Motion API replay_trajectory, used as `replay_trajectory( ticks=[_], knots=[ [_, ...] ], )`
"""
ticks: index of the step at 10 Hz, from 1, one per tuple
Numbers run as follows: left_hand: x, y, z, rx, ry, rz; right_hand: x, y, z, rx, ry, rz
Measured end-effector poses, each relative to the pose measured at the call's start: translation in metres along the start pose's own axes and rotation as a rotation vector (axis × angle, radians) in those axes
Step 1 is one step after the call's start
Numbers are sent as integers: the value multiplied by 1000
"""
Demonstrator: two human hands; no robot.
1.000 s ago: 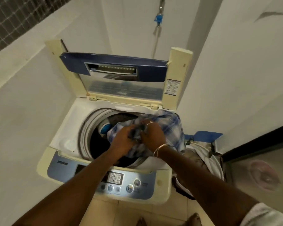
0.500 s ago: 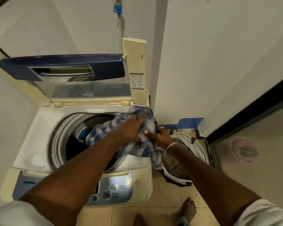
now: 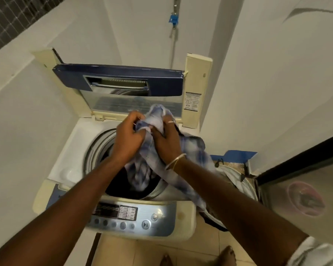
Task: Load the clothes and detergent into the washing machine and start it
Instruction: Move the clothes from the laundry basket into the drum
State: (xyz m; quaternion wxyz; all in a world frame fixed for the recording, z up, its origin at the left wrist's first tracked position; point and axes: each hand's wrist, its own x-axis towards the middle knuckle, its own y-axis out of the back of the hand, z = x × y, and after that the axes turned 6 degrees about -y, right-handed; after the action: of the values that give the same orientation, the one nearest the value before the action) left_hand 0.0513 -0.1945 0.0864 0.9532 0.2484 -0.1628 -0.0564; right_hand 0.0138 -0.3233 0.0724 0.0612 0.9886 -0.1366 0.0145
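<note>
Grips the blue-and-white checked cloth garment (image 3: 192, 150) with both hands above the back edge of the cream top-loading washing machine (image 3: 181, 214), just in front of the hinge of its raised blue-framed clear lid (image 3: 117, 79); curls the left hand (image 3: 128, 139) round a bunched fold, knuckles up; pinches the same bunch with the right hand (image 3: 166, 141), thumb and fingers closed on the fabric; holds both hands higher and further back than half a second ago, when the left palm lay flat on the garment by the right edge and the right hand sat lower beside it; lets one end hang into the dark round drum (image 3: 119, 184) and the other trail over the right edge toward the white fabric bag (image 3: 236, 175) on the floor; crosses the grey-blue button panel (image 3: 142, 217) along the front edge with the left forearm.
</note>
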Motion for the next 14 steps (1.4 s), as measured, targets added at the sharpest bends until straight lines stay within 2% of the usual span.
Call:
replay_trajectory(
  ticks=[1,2,3,4,5,6,7,8,9,10,12,13,14],
  knots=[
    [13,45,8,-48,35,231,17,-51,-32,92,35,-14],
    [29,106,13,-132,20,439,30,-113,-77,273,72,-103],
    [36,127,7,-177,25,481,38,-136,-90,270,107,-99],
    [25,123,-21,-154,136,416,42,-147,-59,195,51,-95],
    [10,104,-48,-113,222,313,36,-135,-17,62,-11,-77],
    [-21,69,-86,95,366,-66,22,-103,49,-309,-307,-214],
    [-45,43,-103,267,422,-401,11,-75,81,-624,-575,-440],
    [-70,7,-110,363,404,-659,-1,-38,97,-1067,-412,-679],
    [-76,-14,-113,355,411,-709,-4,-21,89,-1432,-204,-795],
    [-77,-35,-107,398,427,-733,-7,-14,82,-1743,-90,-818],
    [-78,-49,-117,392,457,-661,-5,-24,92,-1548,-71,-785],
    [-77,-46,-125,403,506,-547,2,-33,88,-1393,-10,-674],
    [-71,-27,-110,87,599,-111,17,-66,70,-844,-21,-451]
  ],
)
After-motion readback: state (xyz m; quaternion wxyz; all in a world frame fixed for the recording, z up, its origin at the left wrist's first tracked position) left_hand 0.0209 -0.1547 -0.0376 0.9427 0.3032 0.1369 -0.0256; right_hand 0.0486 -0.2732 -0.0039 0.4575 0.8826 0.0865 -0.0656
